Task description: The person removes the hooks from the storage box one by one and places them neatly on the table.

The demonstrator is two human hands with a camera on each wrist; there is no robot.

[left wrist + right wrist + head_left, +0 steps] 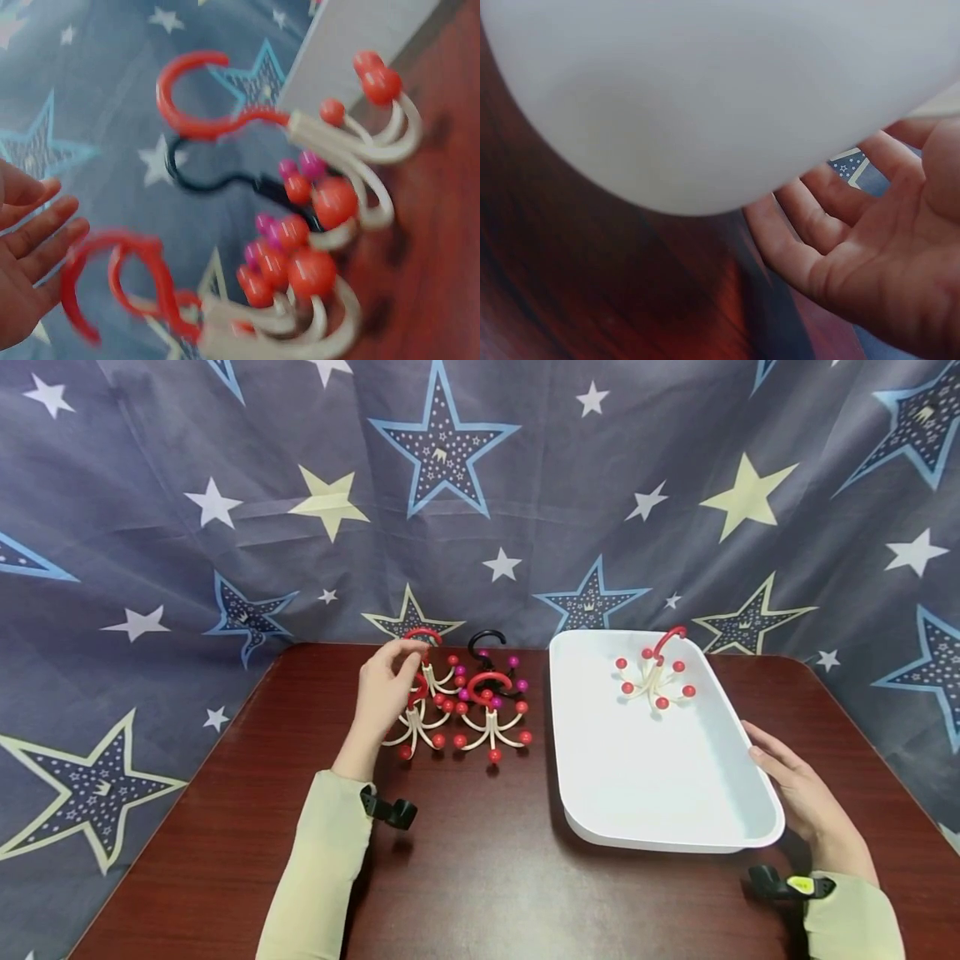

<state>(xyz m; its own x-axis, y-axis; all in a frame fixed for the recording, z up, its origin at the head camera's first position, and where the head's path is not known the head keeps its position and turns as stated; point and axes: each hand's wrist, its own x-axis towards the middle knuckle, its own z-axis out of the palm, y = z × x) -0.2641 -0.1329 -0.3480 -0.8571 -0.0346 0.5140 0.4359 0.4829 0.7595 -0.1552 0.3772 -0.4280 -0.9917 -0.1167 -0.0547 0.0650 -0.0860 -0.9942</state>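
Observation:
On the left of the table stand three multi-arm hook hangers with red hooks, cream arms and red ball tips: a front-left hanger (414, 722), a front-right hanger (491, 727) and a back hanger (430, 678). A black hanger (487, 639) with magenta balls stands among them. My left hand (386, 689) is over the left pair, fingers spread and holding nothing; in the left wrist view its fingertips are close by a red hook (161, 277). My right hand (806, 806) is at the right side of a white tray (630, 793), its fingers extended along the outer wall.
Inside the tray, near its back right, stands another red-hooked hanger (654, 681). The dark reddish wooden table (465, 877) ends at a star-patterned cloth (480, 527) behind it. The tray's left wall is near the front-right hanger.

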